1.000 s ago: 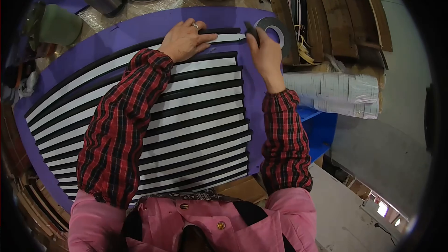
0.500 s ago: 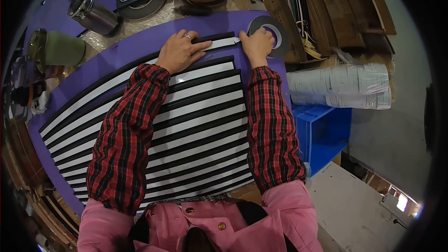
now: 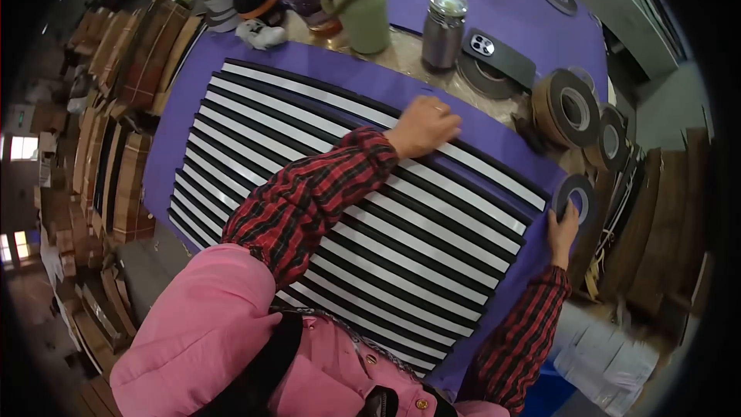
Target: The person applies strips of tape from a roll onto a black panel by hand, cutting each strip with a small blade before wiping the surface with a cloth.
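Several curved black strips with white tape faces lie side by side on a purple board point(image 3: 174, 139). My left hand point(image 3: 423, 127), a ring on one finger, is bent over the farthest strip point(image 3: 494, 174) near its middle. Its fingers are pressed together on that strip; the fingertips are partly hidden. At the strip's right end, my right hand point(image 3: 563, 228) grips a roll of dark tape point(image 3: 573, 194), with fingers through its hole and thumb outside.
Beyond the board stand a metal tumbler point(image 3: 444, 31), a green jug point(image 3: 361, 15) and a phone point(image 3: 502, 58) lying on a tape roll. More tape rolls point(image 3: 565, 108) are stacked at right. Brown strip bundles point(image 3: 656, 224) and a wrapped white bundle point(image 3: 606, 359) lie beyond my right arm.
The view has swung left. My left hand has moved leftward along the farthest strip, away from its right end. My right hand still holds the tape roll near that end.
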Demonstrator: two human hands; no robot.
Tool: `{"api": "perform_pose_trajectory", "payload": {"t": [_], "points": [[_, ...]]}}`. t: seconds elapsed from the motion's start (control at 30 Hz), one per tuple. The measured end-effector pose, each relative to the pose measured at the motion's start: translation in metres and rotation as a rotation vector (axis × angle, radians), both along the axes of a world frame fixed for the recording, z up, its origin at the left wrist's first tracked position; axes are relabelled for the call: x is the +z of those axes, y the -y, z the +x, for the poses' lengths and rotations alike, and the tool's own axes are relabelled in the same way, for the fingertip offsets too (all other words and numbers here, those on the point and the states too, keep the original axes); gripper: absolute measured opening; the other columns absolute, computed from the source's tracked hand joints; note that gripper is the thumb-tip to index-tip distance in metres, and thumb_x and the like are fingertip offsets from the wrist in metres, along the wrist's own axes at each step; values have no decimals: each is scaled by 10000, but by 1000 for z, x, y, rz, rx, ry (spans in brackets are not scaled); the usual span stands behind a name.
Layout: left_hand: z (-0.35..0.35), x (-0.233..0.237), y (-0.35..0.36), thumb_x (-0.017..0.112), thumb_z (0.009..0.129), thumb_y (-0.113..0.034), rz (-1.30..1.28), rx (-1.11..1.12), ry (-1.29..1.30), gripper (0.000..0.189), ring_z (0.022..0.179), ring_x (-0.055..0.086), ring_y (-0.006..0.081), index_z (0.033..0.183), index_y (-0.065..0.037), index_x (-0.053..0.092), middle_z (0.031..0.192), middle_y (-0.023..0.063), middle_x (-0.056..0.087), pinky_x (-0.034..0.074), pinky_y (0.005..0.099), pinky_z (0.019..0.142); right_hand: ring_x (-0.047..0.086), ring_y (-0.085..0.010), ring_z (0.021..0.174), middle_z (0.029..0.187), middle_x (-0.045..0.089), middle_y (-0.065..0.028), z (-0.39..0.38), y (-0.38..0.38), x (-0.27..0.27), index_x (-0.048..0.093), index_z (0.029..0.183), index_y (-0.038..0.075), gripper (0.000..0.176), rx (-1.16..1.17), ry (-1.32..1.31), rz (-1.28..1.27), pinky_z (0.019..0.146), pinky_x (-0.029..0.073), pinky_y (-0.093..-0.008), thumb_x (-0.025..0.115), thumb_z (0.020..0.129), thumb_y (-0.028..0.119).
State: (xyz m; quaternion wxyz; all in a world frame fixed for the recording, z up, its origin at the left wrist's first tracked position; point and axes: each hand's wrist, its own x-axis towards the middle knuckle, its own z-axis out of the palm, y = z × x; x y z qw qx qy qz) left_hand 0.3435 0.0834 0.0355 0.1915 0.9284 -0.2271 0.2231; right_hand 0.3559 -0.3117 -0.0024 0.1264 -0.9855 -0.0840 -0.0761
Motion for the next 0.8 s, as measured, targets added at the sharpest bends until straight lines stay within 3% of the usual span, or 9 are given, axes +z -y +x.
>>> {"api": "perform_pose_trajectory", "payload": {"t": [0.07,0.13,0.27,0.43,0.5,0.57,0.7,0.77,0.8], "points": [[-13,-13,-73,495,782,-263,75,278,-112,174,798,496,248,782,-112,582,784,69,545,357,390,727,461,-345,1003,1083,481,-201,-14,-14,10,421,1142,-35,468,-7,16,17,872,356,-387,577,734,133],[-34,-16,-113,469,799,-272,2,214,-275,208,847,489,250,804,-118,610,840,63,558,341,389,762,462,-328,1019,1099,478,-190,-25,-33,18,437,1136,-22,406,-111,194,86,877,358,-358,544,771,121],[-40,-10,-133,443,817,-268,-63,103,-382,232,932,474,275,908,-121,597,924,91,555,334,412,829,509,-242,940,1023,525,-141,-90,-90,38,509,1060,-11,294,-177,146,534,822,394,-307,536,783,80],[1,9,-255,504,714,-99,331,739,61,398,1005,447,307,1108,-159,503,1120,160,470,377,429,796,529,-147,851,924,551,-90,-200,-134,73,518,998,-44,208,-340,-38,817,766,422,-246,509,819,61],[7,-7,-319,426,780,-144,577,797,-36,313,1006,444,284,1074,-200,520,1130,98,459,394,407,739,531,-143,841,901,548,-89,-235,-152,77,515,983,-47,187,-423,-65,979,765,433,-238,503,823,50],[5,-15,-348,416,790,-149,509,855,-243,307,963,466,279,1075,-202,519,1055,99,492,413,393,725,538,-132,816,898,550,-83,-255,-195,86,515,988,-40,185,-436,-81,951,742,444,-231,506,816,28],[-35,38,-259,535,714,-45,-197,272,113,377,863,497,301,1075,-147,506,942,126,521,422,356,760,534,-155,905,1033,530,-115,-266,-313,104,387,1185,3,408,-239,-213,1127,760,438,-247,516,799,21],[-108,64,-181,584,643,32,-440,-114,-73,466,920,488,322,1086,-74,483,997,134,517,411,369,789,415,-229,1084,1225,338,-151,-251,-365,115,146,1308,41,641,-85,-160,1054,831,393,-290,481,764,-13],[-150,66,-152,588,639,24,-529,-271,-181,473,958,478,330,1091,-59,475,1024,145,507,397,376,820,396,-217,1091,1228,329,-145,-246,-390,120,134,1310,49,643,-181,-168,1259,848,377,-299,486,772,28]]}}
